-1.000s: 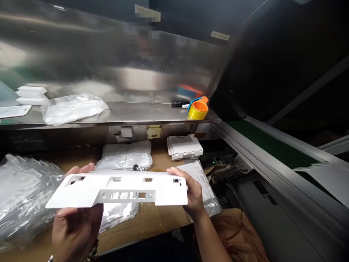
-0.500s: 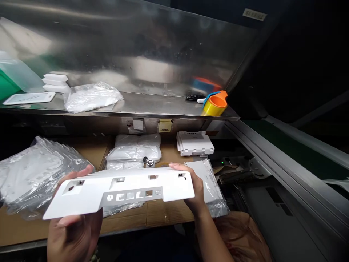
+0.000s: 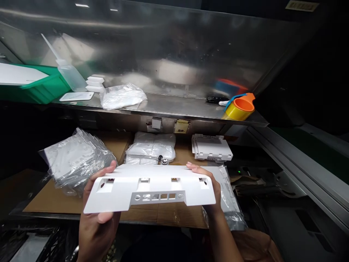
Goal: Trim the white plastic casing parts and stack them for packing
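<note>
A white plastic housing [image 3: 160,183] is held up in front of me, its edge with several square and round openings facing me. My left hand [image 3: 98,218] grips its left end, thumb below and fingers behind. On the right end, my right hand [image 3: 209,185] has its fingers over the top edge; its thumb is hidden. Behind the housing lie bagged white parts [image 3: 79,156] at the left, a plastic-wrapped bundle [image 3: 152,145] in the middle, and stacked white housings [image 3: 211,147] at the back right. More bagged flat parts [image 3: 226,196] lie beside my right hand.
A metal shelf [image 3: 174,107] spans the back, bearing a green bin [image 3: 43,87], a squeeze bottle [image 3: 71,74], a plastic bag [image 3: 122,96] and a yellow tape roll [image 3: 237,109]. A metal rail [image 3: 302,174] runs along the right.
The view has shifted left, bringing the green bin and bottle further into sight. The housing, still in both hands, now appears more level and further right in view.
</note>
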Demonstrator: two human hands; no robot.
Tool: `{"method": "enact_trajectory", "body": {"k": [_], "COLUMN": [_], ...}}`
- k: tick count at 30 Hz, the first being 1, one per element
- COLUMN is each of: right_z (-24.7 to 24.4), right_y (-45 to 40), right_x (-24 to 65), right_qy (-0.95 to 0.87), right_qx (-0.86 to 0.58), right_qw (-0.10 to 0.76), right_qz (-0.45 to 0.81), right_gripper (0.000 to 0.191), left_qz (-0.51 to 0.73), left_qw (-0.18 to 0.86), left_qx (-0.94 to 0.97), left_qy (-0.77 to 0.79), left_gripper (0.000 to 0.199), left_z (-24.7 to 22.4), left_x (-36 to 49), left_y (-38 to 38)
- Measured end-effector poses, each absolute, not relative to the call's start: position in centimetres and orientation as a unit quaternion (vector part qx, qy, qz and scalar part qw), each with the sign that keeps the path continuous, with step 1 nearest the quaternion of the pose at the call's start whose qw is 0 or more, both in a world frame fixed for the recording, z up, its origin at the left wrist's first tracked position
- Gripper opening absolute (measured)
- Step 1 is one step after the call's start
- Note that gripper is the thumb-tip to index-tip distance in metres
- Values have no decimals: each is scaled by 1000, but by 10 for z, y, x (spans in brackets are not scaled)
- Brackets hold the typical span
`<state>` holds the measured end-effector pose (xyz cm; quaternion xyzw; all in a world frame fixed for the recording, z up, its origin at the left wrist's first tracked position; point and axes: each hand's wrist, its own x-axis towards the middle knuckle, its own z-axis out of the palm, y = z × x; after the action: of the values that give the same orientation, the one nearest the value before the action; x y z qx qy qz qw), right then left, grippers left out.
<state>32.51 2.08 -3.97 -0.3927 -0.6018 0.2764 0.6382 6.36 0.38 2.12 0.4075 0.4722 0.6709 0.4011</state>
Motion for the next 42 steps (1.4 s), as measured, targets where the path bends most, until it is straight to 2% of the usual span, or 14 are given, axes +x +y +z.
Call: {"method": "enact_trajectory", "body": {"k": [16,19,21,23,25,27,29,31,34,38,42], "right_z": [-57,-60,-59,-57,-53,-49,-46,-44,-43,-39,-29], "right_y": [20,18,17,15,15,14,12,7,-5,-18,-22], "right_x": [331,330,330,331,330,329,327,327,330,332,328], "right_qy": [-633,-651,-679,-705,-710,-668,-579,-486,-431,-450,-462], "right_qx": [-367,-331,-308,-301,-309,-349,-421,-487,-488,-443,-430], "right_qw": [643,661,653,634,626,643,662,643,594,576,571], "right_qz": [229,171,130,100,95,137,222,335,472,519,525], "right_gripper": [31,32,35,35,30,28,34,41,41,38,36], "left_qz": [696,709,617,509,486,531,566,572,568,558,586], "left_qw": [379,517,670,762,767,723,689,685,708,728,659], "left_qx": [459,319,219,175,165,178,202,208,184,186,241], "left_qy": [402,358,349,360,385,404,405,400,377,353,404], "left_gripper": [72,76,82,71,56,54,64,71,74,84,81], "left_z": [8,10,12,12,10,9,10,14,13,-7,-26], "left_x": [59,49,36,24,17,17,22,28,29,12,-5], "left_y": [-6,-3,0,1,-1,-7,-13,-19,-23,-22,-15]}}
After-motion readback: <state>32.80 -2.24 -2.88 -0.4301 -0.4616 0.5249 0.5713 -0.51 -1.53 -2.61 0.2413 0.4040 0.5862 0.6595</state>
